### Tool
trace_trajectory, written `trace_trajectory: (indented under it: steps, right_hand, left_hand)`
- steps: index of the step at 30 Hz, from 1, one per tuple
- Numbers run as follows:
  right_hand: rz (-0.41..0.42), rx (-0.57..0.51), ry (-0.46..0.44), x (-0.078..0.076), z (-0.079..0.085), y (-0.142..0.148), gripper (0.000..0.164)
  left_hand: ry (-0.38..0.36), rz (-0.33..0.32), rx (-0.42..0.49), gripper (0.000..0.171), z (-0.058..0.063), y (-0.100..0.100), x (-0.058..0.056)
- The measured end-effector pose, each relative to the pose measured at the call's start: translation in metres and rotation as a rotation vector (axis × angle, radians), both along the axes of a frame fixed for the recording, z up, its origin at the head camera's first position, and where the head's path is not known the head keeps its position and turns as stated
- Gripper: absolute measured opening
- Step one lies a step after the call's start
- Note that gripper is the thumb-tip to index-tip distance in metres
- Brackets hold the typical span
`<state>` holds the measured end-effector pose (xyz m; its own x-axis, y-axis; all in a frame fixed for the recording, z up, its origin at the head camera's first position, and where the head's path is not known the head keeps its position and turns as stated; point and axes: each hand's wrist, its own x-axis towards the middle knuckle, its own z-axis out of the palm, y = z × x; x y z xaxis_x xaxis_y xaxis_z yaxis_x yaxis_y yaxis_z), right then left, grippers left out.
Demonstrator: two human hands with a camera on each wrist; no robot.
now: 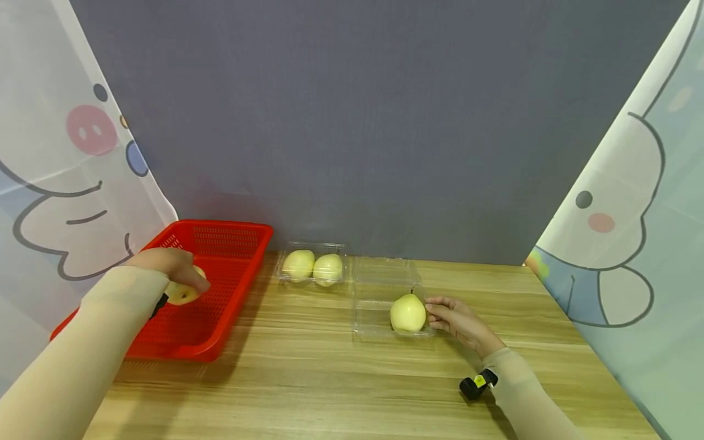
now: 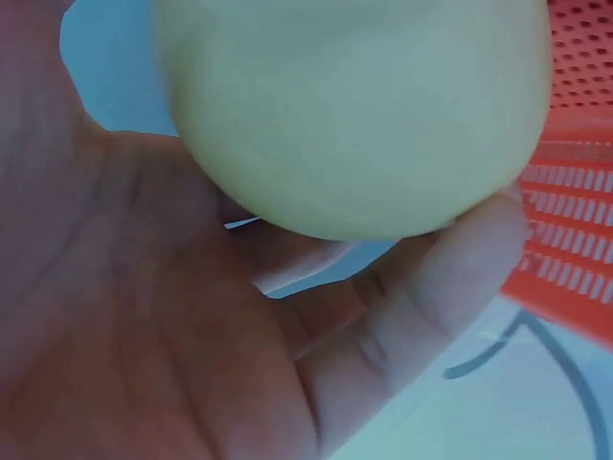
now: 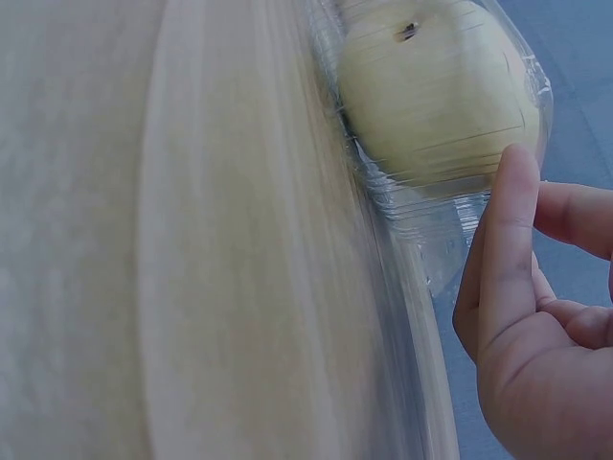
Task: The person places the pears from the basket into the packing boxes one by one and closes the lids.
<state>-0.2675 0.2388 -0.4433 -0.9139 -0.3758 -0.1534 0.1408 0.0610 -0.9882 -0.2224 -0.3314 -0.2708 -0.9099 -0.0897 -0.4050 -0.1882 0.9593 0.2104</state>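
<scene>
My left hand [image 1: 167, 264] grips a pale yellow pear [image 2: 354, 115] over the red plastic basket [image 1: 242, 296]. Fingers curl beneath the fruit in the left wrist view, and the wrist hides part of it in the head view. On the table, an open clear plastic box [image 1: 371, 308] holds one pear [image 1: 408, 314] in its right half, with the stem upward. My right hand [image 1: 459, 324] pinches the right side wall of this box beside that pear. A fingertip presses against the plastic in the right wrist view.
Behind and left of the open box stands another clear box [image 1: 310, 247] with two pears [image 1: 299, 265] inside. The wooden table [image 1: 308, 379] ends at a grey back wall [image 1: 374, 134]. Printed cartoon curtains [image 1: 610, 281] hang at both sides.
</scene>
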Motion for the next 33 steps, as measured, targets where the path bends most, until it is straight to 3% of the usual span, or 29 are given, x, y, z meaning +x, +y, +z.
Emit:
trace_trajectory:
  steps: [4,10,14,21,33]
  right_hand:
    - [0.002,-0.004,-0.004,0.0,0.0,0.0,0.049]
    - [0.006,-0.006,-0.004,0.0,0.0,0.001,0.05]
    - [0.009,-0.005,-0.003,0.0,0.001,0.001,0.05]
    - [0.01,-0.008,-0.003,0.0,0.001,0.0,0.05]
    - [0.003,-0.014,-0.003,0.001,0.002,0.0,0.049]
  left_hand:
    - [0.019,-0.066,-0.026,0.04,0.003,0.01,0.0]
    - [0.103,-0.182,-0.094,0.024,0.009,0.027,0.002]
    - [0.129,-0.224,-0.113,0.023,0.014,0.039,0.001]
    - [0.18,-0.303,-0.168,0.038,0.017,0.059,-0.003]
    - [0.305,-0.419,-0.114,0.041,0.014,0.091,-0.006]
